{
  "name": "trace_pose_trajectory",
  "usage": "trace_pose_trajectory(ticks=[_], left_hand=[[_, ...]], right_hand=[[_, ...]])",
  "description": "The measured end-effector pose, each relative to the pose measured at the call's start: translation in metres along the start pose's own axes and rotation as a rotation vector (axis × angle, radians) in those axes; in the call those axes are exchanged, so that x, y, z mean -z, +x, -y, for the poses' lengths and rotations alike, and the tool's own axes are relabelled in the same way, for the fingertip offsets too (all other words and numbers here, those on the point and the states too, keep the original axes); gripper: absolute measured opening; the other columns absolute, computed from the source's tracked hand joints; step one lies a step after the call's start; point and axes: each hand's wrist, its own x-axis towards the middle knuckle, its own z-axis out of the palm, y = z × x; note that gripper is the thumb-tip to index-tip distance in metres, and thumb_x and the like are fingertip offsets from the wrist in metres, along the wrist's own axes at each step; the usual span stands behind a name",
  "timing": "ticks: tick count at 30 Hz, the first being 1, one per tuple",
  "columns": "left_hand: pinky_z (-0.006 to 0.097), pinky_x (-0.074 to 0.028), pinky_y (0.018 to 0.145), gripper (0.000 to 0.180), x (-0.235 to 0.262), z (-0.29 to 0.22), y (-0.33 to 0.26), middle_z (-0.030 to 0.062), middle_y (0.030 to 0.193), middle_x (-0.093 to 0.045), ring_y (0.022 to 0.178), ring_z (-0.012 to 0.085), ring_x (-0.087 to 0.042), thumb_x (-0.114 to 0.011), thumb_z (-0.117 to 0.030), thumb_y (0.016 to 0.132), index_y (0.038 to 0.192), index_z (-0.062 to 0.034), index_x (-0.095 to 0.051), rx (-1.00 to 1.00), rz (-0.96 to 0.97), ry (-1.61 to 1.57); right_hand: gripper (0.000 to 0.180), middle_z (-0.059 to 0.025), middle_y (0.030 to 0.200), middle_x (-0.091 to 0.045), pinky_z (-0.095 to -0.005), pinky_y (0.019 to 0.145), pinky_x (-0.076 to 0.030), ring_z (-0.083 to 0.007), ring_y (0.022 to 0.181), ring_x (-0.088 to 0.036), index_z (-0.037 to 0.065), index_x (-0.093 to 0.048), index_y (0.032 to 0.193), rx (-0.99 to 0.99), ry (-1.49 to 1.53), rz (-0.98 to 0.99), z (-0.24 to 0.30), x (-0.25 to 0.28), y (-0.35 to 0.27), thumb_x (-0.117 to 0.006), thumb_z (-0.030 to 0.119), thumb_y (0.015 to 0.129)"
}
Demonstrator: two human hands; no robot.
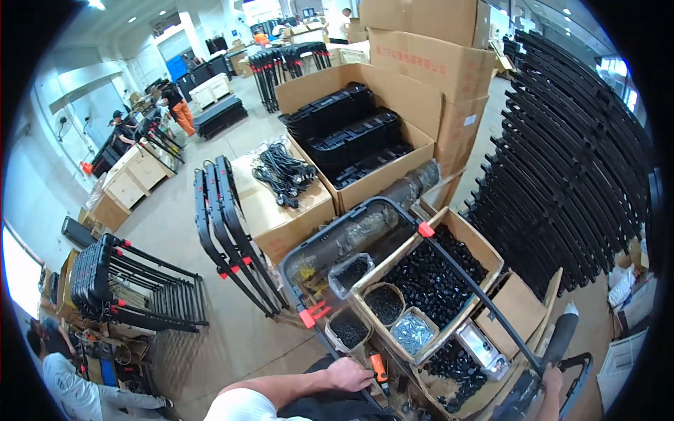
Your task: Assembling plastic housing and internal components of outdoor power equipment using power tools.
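I am bracing a black tubular frame [460,288] lying diagonally over the open parts boxes [428,281]. My left hand [349,374] is closing on its near end beside an orange-handled tool [379,366]; my right hand [552,382] is gripping the far bar. Next, I judge, a fastener needs picking.

Three small baskets [384,303], two hands [349,374] on one frame [463,281]

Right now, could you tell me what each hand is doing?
Left hand: closed around the black frame bar, beside an orange-handled tool.
Right hand: gripping the frame's curved black end.
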Motion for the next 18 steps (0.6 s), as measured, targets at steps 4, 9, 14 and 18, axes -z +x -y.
trace_pose_trajectory(ticks=[4,9,14,18], left_hand=[[0.050,-0.059,0.062,0.030,-0.005,-0.001,0.011,0.0155,0.077,-0.072,0.072,0.0369,-0.073,-0.056,-0.039,0.098,0.097,-0.0139,-0.073,-0.030,-0.006,-0.032],[0.050,-0.059,0.064,0.033,-0.002,-0.001,0.000,0.0165,0.078,-0.072,0.072,0.0388,-0.071,-0.055,-0.038,0.100,0.095,-0.0110,-0.073,-0.011,-0.010,-0.024],[0.051,-0.058,0.068,0.033,0.009,-0.005,0.010,0.0175,0.081,-0.071,0.077,0.0397,-0.071,-0.055,-0.038,0.100,0.093,-0.0090,-0.070,-0.020,0.059,-0.020],[0.051,-0.059,0.067,0.034,0.006,-0.006,0.006,0.0172,0.080,-0.072,0.075,0.0391,-0.072,-0.054,-0.040,0.099,0.097,-0.0120,-0.072,0.011,0.044,0.016]], right_hand=[[0.058,-0.0307,0.118,-0.071,-0.0477,0.098,-0.056,-0.0422,0.113,-0.070,-0.010,-0.068,0.117,0.219,-0.454,-0.134,-0.024,-0.002,0.004,-0.063,0.044,0.096],[0.056,-0.0294,0.119,-0.071,-0.0459,0.102,-0.054,-0.0414,0.114,-0.070,-0.007,-0.073,0.109,0.207,-0.421,-0.085,0.029,0.019,-0.051,-0.074,0.045,0.088],[0.050,-0.0310,0.115,-0.072,-0.0507,0.095,-0.054,-0.0431,0.111,-0.069,-0.002,-0.074,0.110,0.272,-0.414,-0.015,-0.030,0.004,0.015,-0.063,0.044,0.094],[0.055,-0.0310,0.120,-0.070,-0.0455,0.102,-0.054,-0.0417,0.112,-0.070,-0.007,-0.072,0.109,0.109,-0.263,-0.041,-0.034,-0.002,0.031,-0.071,0.044,0.088]])
